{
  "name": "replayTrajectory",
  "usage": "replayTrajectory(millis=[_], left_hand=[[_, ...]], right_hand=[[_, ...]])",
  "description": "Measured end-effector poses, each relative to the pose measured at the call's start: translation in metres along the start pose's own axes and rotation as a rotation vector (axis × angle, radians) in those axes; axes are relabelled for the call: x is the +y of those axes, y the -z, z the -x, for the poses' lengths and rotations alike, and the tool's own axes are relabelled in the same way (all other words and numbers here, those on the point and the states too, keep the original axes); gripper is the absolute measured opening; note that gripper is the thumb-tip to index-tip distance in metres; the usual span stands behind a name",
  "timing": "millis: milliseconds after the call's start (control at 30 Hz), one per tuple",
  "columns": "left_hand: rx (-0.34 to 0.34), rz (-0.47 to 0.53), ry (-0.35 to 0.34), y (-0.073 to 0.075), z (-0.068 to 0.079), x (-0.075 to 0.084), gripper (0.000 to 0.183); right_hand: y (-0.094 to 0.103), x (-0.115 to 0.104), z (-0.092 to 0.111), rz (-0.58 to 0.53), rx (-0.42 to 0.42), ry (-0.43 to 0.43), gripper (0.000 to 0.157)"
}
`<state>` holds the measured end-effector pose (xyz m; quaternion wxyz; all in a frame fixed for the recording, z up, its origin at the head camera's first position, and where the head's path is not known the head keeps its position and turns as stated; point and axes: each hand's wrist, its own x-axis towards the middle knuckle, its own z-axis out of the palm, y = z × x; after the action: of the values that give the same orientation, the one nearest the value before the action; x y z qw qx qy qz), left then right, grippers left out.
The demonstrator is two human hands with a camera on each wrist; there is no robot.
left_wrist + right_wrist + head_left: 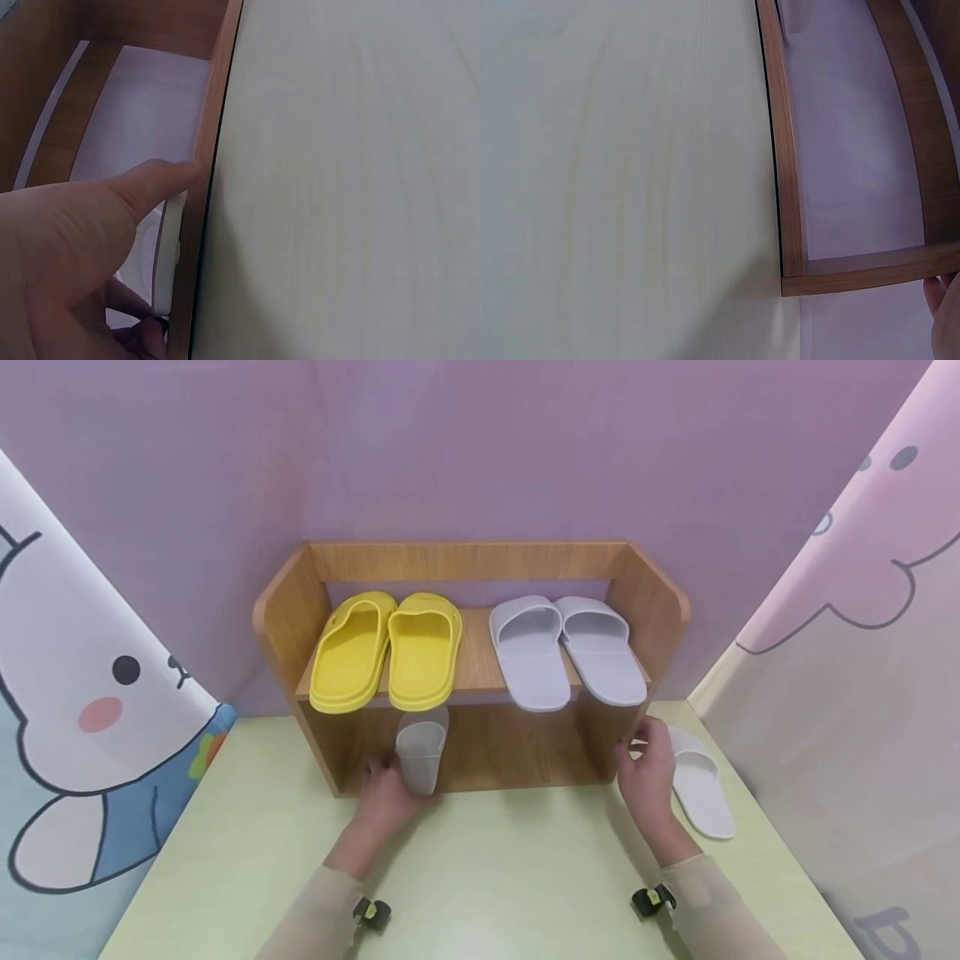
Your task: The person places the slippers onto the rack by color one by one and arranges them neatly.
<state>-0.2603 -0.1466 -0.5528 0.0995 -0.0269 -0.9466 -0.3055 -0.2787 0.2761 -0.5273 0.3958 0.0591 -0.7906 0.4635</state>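
On the lower shelf of the wooden shoe rack point(468, 560) lies a pale grey-white slipper point(422, 752), its heel toward me. My left hand point(386, 797) is at that heel end, holding it low beside the rack's front edge. In the left wrist view, the thumb point(169, 180) reaches to the wooden edge above the slipper's side point(169, 255), and fingertips curl against its end. My right hand point(648, 772) touches the outer face of the rack's right side panel with its fingertips point(936, 292). Beside it, a matching white slipper point(705, 789) lies on the table.
Yellow slippers point(420, 664) stand in a pair on the upper shelf's left side. A pair of light lilac-grey slippers point(536, 664) stands on its right. The rack rests on a pale green table point(510, 868), before a purple backdrop with cartoon-printed cloth point(75, 693) at the sides.
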Motion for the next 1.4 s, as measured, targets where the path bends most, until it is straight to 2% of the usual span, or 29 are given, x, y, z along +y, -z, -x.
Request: replayTrajectory(millis=[200, 400, 633, 833, 1000, 1167, 1400], left_hand=[[-0.059, 0.005, -0.003, 0.004, 0.000, -0.005, 0.107], [-0.069, 0.009, -0.002, 0.003, 0.001, -0.007, 0.109], [-0.059, 0.019, -0.029, 0.004, 0.001, -0.011, 0.101], [-0.028, -0.029, -0.046, 0.010, 0.006, -0.013, 0.092], [0.011, -0.023, -0.046, 0.019, 0.013, -0.017, 0.087], [0.020, 0.023, -0.028, 0.034, 0.021, -0.025, 0.068], [0.046, 0.052, 0.094, 0.066, 0.031, -0.039, 0.036]], right_hand=[[0.000, 0.001, 0.000, 0.014, 0.005, 0.004, 0.033], [0.002, -0.001, 0.000, 0.025, -0.010, -0.012, 0.033], [0.001, 0.001, 0.000, 0.028, -0.003, -0.009, 0.033], [0.001, 0.001, 0.000, 0.019, 0.003, -0.004, 0.033], [0.000, 0.001, 0.000, 0.020, -0.004, -0.011, 0.034], [0.000, 0.001, 0.001, 0.016, -0.007, -0.013, 0.033], [0.000, 0.001, 0.000, 0.016, 0.000, -0.009, 0.033]])
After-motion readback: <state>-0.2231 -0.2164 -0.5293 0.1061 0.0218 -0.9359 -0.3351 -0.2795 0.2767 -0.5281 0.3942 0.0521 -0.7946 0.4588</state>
